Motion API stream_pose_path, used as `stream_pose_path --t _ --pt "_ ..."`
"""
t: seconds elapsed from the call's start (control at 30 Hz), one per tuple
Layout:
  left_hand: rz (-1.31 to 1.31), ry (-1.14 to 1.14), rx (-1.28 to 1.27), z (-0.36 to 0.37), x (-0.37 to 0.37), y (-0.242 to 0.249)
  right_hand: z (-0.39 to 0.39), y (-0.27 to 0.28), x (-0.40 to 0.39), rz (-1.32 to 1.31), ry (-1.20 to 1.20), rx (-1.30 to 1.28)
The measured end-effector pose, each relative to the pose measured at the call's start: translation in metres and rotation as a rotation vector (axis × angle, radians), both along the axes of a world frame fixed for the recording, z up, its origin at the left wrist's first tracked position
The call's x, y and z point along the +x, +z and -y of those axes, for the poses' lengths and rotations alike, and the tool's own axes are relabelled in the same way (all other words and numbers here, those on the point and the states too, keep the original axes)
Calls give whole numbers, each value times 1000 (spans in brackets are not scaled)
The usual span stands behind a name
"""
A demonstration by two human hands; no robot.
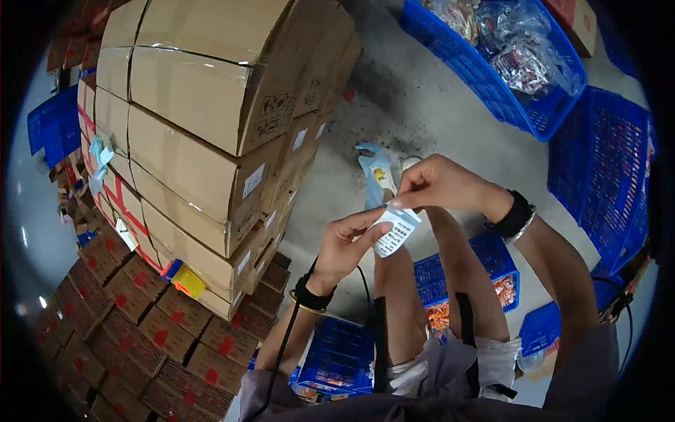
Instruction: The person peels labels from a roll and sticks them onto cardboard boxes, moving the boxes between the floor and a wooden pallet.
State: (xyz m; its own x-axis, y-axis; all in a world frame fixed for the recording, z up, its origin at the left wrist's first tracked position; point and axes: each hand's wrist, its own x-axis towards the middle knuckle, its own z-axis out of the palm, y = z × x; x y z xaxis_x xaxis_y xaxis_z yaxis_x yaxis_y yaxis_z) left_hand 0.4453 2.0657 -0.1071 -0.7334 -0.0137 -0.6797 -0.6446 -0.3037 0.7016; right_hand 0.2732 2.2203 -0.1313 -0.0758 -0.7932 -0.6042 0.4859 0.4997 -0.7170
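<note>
**Both hands pinch a small printed label beside a stack of cartons**

Head view: the left hand (346, 243) and the right hand (437, 184) meet in front of the person, above the bare legs. Between them is a small white label (396, 232) printed with dark text. The left hand's thumb and fingers close on the label's lower left edge, while the right hand's fingertips (398, 202) pinch its top corner; both hands are closed on it, with nothing else in their grasp. Each wrist wears a dark band.

To the left rises a tall stack of brown cartons (204, 119), with smaller red-marked boxes (133, 309) piled lower down. A blue basket (506, 70) holding bagged goods sits on the grey floor (415, 105) at top right. Another blue basket (492, 264) lies near the legs.
</note>
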Motion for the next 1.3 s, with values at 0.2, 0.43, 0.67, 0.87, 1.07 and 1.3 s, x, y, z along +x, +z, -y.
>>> stream_pose_path --t 0.2,0.43,0.67,0.87,1.07,1.3 --pt "178 -289 -218 22 4 -62 36 -57 -64 -255 -483 -12" --pt "60 -452 -254 18 -40 -83 119 -42 -109 -769 -617 -178" --pt "-18 -372 -178 41 -105 -99 158 -63 -138 -1048 -572 -159" --pt "-60 -295 -133 48 -127 -131 155 -63 -132 -1278 -684 129" --pt "-158 -383 -290 54 -159 -139 158 -67 -149 -290 60 -190" --pt "94 -200 -116 65 -184 -119 109 -96 -162 -563 319 105"
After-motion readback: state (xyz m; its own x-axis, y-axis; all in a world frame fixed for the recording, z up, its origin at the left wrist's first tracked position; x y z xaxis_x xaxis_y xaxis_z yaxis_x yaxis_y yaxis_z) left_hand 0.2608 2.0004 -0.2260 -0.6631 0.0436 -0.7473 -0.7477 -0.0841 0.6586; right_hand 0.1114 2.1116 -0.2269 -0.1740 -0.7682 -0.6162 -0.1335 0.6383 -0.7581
